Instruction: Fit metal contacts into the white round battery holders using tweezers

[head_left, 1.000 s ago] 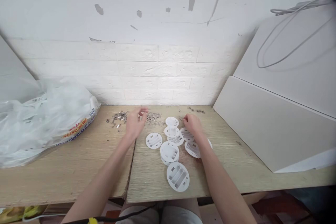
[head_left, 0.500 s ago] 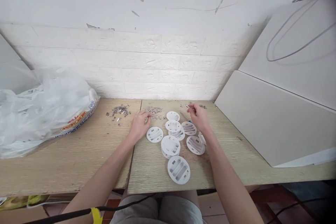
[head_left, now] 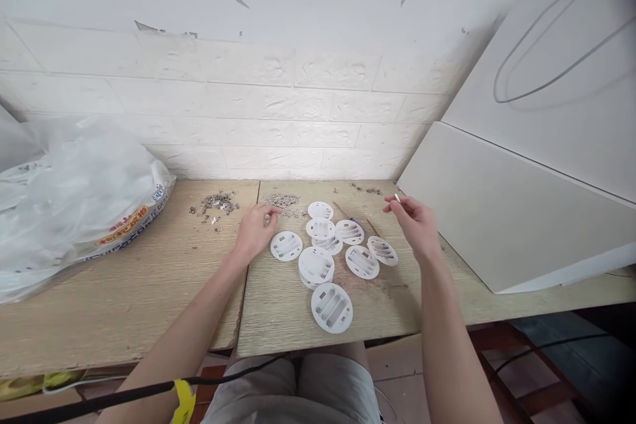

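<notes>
My right hand [head_left: 416, 224] is raised over the right part of the table, its thumb and fingers pinched around a small shiny metal piece [head_left: 397, 198]. My left hand [head_left: 256, 232] rests by a pile of small metal contacts [head_left: 282, 201], fingers bent together at its near edge; whatever they may hold is too small to make out. Between my hands lie several round white plastic battery holders [head_left: 332, 309] with long slots. Some overlap, and a stacked holder [head_left: 317, 265] sits near the middle. One holder [head_left: 382, 251] leans over its neighbour on the right.
A second pile of metal parts [head_left: 218, 203] lies left of the table seam. A thin tool with a blue part [head_left: 352, 219] and a thin brown stick [head_left: 373, 228] lie behind the holders. A plastic bag [head_left: 94, 185] fills the left; a white panel [head_left: 497, 212] stands right.
My right hand has moved right, away from the holders, still pinching the metal piece. The rightmost holder and brown stick show more fully now. My left hand stays by the pile; the view has shifted slightly.
</notes>
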A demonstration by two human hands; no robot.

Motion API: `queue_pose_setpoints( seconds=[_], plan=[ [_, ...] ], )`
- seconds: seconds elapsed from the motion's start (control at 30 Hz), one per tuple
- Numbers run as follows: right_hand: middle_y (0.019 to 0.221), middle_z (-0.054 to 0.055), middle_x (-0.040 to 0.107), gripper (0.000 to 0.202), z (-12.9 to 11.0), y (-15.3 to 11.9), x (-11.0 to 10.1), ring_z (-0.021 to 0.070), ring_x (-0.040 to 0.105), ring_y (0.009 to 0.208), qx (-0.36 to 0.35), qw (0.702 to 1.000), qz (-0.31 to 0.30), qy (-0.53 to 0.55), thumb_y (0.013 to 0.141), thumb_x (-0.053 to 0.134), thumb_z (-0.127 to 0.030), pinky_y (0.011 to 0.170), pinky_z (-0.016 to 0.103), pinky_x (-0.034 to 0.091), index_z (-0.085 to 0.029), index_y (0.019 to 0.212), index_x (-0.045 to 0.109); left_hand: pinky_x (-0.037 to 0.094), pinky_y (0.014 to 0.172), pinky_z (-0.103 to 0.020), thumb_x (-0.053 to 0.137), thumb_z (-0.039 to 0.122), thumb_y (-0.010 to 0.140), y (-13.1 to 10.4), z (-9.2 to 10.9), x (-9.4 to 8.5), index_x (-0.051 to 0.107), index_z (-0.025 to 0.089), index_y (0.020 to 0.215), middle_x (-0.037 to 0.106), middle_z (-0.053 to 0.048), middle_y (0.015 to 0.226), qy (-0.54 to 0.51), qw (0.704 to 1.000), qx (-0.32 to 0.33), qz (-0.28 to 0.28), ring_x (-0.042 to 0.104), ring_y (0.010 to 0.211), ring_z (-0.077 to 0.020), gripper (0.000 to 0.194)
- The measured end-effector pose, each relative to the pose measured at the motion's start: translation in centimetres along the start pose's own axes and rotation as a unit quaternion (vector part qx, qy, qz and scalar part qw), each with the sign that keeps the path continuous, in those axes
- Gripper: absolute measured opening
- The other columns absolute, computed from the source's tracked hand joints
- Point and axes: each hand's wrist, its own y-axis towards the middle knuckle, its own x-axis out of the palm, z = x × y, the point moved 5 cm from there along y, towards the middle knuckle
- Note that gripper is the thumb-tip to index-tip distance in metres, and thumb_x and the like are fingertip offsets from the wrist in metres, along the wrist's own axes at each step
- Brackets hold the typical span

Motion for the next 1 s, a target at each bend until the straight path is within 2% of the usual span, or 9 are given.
queue_pose_setpoints(
  seconds=[0.1,0.17,0.27,0.47,0.53,0.63,0.77,0.87,1.0],
  plan=[
    [0.067,0.002,0.061,0.037,1.6,-2.6,-2.2,0.0118,0.042,0.051,0.019,0.99,-0.013,-0.136,0.077,0.051,-0.048,0.05,0.026,0.032,-0.017,0.09,0.067,0.045,0.084,-0.035,0.048,0.019,0.081,0.0,0.1,0.0,0.069,0.02,0.085,0.068,-0.004,0.088,-0.003,1.0,0.003,0.006,0.058,0.086,-0.0204,0.021],
    [0.06,0.002,0.058,0.037,2.9,-4.2,-3.0,0.0135,0.044,0.05,0.047,0.973,-0.031,-0.224,0.077,0.049,-0.051,0.051,0.027,0.031,-0.017,0.075,0.064,0.045,0.083,-0.035,0.048,0.019,0.08,0.0,0.2,0.0,0.069,0.02,0.085,0.068,-0.004,0.087,-0.005,1.0,0.006,0.008,0.058,0.085,-0.0203,0.021],
    [0.051,0.002,0.052,0.046,3.9,-6.1,-2.6,0.0151,0.045,0.049,0.077,0.949,-0.087,-0.292,0.08,0.042,-0.059,0.049,0.027,0.029,-0.019,0.057,0.05,0.046,0.081,-0.034,0.048,0.019,0.08,-0.1,0.4,0.0,0.069,0.019,0.085,0.069,-0.004,0.086,-0.015,1.0,0.008,0.008,0.058,0.081,-0.0195,0.022],
    [0.07,0.005,0.063,0.044,3.6,-7.2,-0.8,0.0195,0.055,0.063,0.133,0.933,-0.101,-0.319,0.079,0.043,-0.062,0.053,0.027,0.031,-0.02,0.069,0.052,0.045,0.071,-0.029,0.046,0.02,0.08,-0.4,1.1,-0.5,0.07,0.018,0.087,0.07,-0.004,0.081,-0.046,0.999,0.0,0.023,0.056,0.07,-0.0165,0.024],
    [0.075,0.006,0.064,0.039,3.6,-7.2,-0.5,0.0206,0.057,0.067,0.138,0.935,-0.084,-0.317,0.08,0.045,-0.058,0.055,0.027,0.032,-0.02,0.073,0.054,0.043,0.067,-0.027,0.047,0.021,0.079,-0.5,1.2,-0.6,0.07,0.018,0.085,0.07,-0.003,0.078,-0.05,0.998,-0.008,0.034,0.054,0.065,-0.0152,0.025],
    [0.081,0.007,0.066,0.034,3.9,-7.4,-0.5,0.0223,0.058,0.072,0.137,0.941,-0.025,-0.307,0.081,0.046,-0.052,0.057,0.028,0.033,-0.019,0.08,0.058,0.041,0.059,-0.026,0.046,0.023,0.078,-0.6,0.8,-1.0,0.07,0.018,0.087,0.068,-0.001,0.072,-0.056,0.995,-0.056,0.058,0.048,0.054,-0.013,0.026],
    [0.075,0.008,0.064,0.037,4.6,-7.8,-1.0,0.0224,0.056,0.067,0.144,0.954,0.044,-0.258,0.081,0.047,-0.051,0.059,0.031,0.035,-0.017,0.087,0.061,0.038,0.056,-0.025,0.046,0.023,0.075,-0.5,-0.1,-1.3,0.07,0.019,0.087,0.067,0.0,0.067,-0.053,0.991,-0.112,0.055,0.046,0.051,-0.0122,0.027],
    [0.085,0.012,0.063,0.041,4.2,-7.9,-1.5,0.0231,0.055,0.071,0.078,0.96,0.112,-0.244,0.082,0.048,-0.05,0.065,0.035,0.04,-0.013,0.093,0.062,0.038,0.057,-0.026,0.045,0.023,0.073,-0.5,-0.3,-0.9,0.069,0.018,0.08,0.067,-0.002,0.068,-0.024,0.99,-0.137,-0.015,0.052,0.057,-0.0141,0.026],
    [0.099,0.015,0.057,0.033,1.5,-9.1,-1.1,0.0247,0.054,0.089,-0.108,0.942,0.177,-0.262,0.085,0.05,-0.041,0.079,0.039,0.043,-0.012,0.097,0.062,0.036,0.057,-0.027,0.04,0.024,0.075,-0.7,0.0,-0.1,0.067,0.019,0.067,0.067,-0.003,0.068,0.028,0.984,-0.141,-0.104,0.055,0.062,-0.017,0.028]
  ],
)
